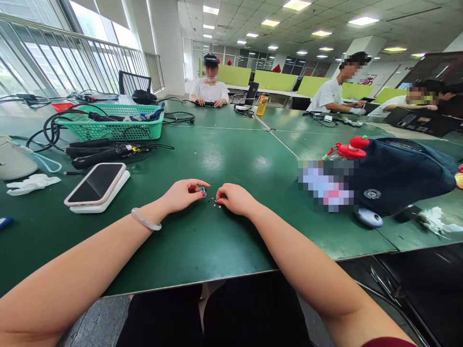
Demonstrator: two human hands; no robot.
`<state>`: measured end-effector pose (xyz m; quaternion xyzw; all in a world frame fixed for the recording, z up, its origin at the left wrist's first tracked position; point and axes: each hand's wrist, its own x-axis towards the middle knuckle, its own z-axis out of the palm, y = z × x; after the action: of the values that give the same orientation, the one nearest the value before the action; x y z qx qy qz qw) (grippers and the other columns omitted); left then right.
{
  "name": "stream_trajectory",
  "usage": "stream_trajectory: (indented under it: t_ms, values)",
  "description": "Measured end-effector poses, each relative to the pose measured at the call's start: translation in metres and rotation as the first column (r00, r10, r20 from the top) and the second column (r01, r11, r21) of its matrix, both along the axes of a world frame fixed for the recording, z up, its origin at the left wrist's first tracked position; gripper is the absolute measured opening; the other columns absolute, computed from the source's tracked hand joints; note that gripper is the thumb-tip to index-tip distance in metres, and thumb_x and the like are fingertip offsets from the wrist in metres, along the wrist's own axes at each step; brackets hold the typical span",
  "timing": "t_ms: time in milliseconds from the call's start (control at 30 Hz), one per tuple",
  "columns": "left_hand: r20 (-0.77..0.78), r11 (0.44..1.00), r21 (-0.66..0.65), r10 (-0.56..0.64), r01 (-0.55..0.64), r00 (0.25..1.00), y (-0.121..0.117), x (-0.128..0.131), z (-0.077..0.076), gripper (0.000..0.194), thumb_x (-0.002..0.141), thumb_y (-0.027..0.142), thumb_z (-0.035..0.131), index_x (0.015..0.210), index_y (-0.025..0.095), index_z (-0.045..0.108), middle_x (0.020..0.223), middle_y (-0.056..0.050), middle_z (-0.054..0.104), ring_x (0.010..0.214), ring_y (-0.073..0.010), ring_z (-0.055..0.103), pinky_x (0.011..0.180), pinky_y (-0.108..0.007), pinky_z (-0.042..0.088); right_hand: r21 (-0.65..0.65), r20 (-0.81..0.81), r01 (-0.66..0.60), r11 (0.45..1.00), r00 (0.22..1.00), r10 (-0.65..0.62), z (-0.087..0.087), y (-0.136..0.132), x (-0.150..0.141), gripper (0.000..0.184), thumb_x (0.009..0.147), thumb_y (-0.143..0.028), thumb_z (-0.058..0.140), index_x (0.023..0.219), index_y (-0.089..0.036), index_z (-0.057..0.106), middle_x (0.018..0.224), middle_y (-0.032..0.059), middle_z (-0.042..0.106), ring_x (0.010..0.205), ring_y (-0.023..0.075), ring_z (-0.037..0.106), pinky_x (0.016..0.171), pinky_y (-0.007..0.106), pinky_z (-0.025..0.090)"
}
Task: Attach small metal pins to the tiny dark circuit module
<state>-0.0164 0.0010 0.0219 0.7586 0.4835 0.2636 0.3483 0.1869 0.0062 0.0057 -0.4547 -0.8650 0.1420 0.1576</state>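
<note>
My left hand (185, 193) is closed in a pinch around a small blue-and-silver part (203, 192), too small to name more closely. To its right, my right hand (234, 198) rests low over the table with thumb and fingertips pressed together. Whatever may be between those fingertips is too small to make out. Several tiny dark and light pieces (211, 199) lie on the green table (202, 241) between the hands. A small pale piece (217, 206) sits just below my right fingertips.
Left are a phone (97, 184) on a white box (104, 205), cables, a black folded device (97, 154) and a green basket (119, 126). Right are a navy bag (401, 176), a computer mouse (369, 218) and a red-lidded bottle (349, 150). Several people sit across the table.
</note>
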Motion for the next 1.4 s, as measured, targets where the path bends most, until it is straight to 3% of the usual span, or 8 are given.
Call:
stream_trajectory:
  t_ms: [267, 533, 733, 900, 1067, 1400]
  values:
    - [-0.119, 0.997, 0.078, -0.004, 0.013, 0.993, -0.003, 0.002, 0.003, 0.029, 0.073, 0.035, 0.052, 0.096, 0.021, 0.064, 0.069, 0.001, 0.058, 0.065, -0.0136, 0.053, 0.064, -0.025, 0.042, 0.104, 0.102, -0.015, 0.994, 0.995, 0.004, 0.0, -0.004, -0.005, 0.014, 0.085, -0.021, 0.05, 0.079, -0.019, 0.063, 0.082, 0.0042, 0.057, 0.074, 0.0141, 0.053, 0.065, 0.025, 0.036]
    - [-0.161, 0.993, 0.115, 0.002, 0.017, 0.987, -0.004, 0.003, 0.003, 0.029, 0.076, 0.036, 0.049, 0.099, 0.023, 0.061, 0.075, 0.001, 0.058, 0.066, -0.0134, 0.052, 0.064, -0.025, 0.041, 0.136, 0.157, -0.022, 0.991, 0.988, 0.001, -0.001, -0.004, -0.005, 0.014, 0.084, -0.018, 0.048, 0.08, -0.017, 0.061, 0.082, 0.0052, 0.057, 0.074, 0.0145, 0.052, 0.065, 0.025, 0.035]
    - [-0.091, 0.997, 0.08, -0.002, 0.01, 0.996, -0.002, 0.002, 0.0, 0.03, 0.069, 0.038, 0.061, 0.093, 0.021, 0.059, 0.079, 0.0, 0.061, 0.076, -0.0154, 0.057, 0.076, -0.029, 0.044, 0.171, -0.039, 0.028, 0.985, 0.999, -0.022, 0.003, -0.008, -0.006, 0.014, 0.086, -0.018, 0.044, 0.082, -0.017, 0.057, 0.084, 0.0032, 0.055, 0.077, 0.0127, 0.05, 0.07, 0.023, 0.038]
    - [-0.01, 0.995, 0.095, -0.017, 0.018, 1.0, -0.003, 0.003, -0.001, 0.03, 0.064, 0.037, 0.067, 0.085, 0.019, 0.056, 0.084, -0.002, 0.062, 0.08, -0.0166, 0.058, 0.078, -0.031, 0.045, 0.262, -0.171, 0.0, 0.965, 0.984, 0.046, 0.008, -0.016, -0.015, 0.014, 0.087, -0.018, 0.043, 0.083, -0.017, 0.056, 0.087, 0.0033, 0.055, 0.079, 0.0121, 0.05, 0.073, 0.023, 0.039]
    - [0.06, 0.997, 0.068, -0.041, 0.037, 0.997, -0.005, 0.006, -0.002, 0.032, 0.06, 0.038, 0.07, 0.078, 0.018, 0.052, 0.081, -0.002, 0.063, 0.08, -0.0176, 0.059, 0.076, -0.033, 0.047, 0.305, -0.161, -0.045, 0.951, 0.982, 0.097, 0.007, -0.021, -0.02, 0.015, 0.088, -0.02, 0.043, 0.084, -0.017, 0.057, 0.087, 0.0035, 0.054, 0.079, 0.0121, 0.05, 0.073, 0.023, 0.039]
    - [0.038, 0.994, 0.113, -0.011, 0.007, 0.999, -0.007, 0.006, 0.003, 0.031, 0.06, 0.037, 0.07, 0.077, 0.017, 0.054, 0.081, -0.002, 0.062, 0.079, -0.0173, 0.058, 0.077, -0.033, 0.045, 0.344, -0.157, -0.055, 0.938, 0.981, 0.115, 0.008, -0.021, -0.018, 0.015, 0.088, -0.022, 0.046, 0.086, -0.017, 0.06, 0.087, 0.0035, 0.056, 0.079, 0.012, 0.05, 0.072, 0.023, 0.039]
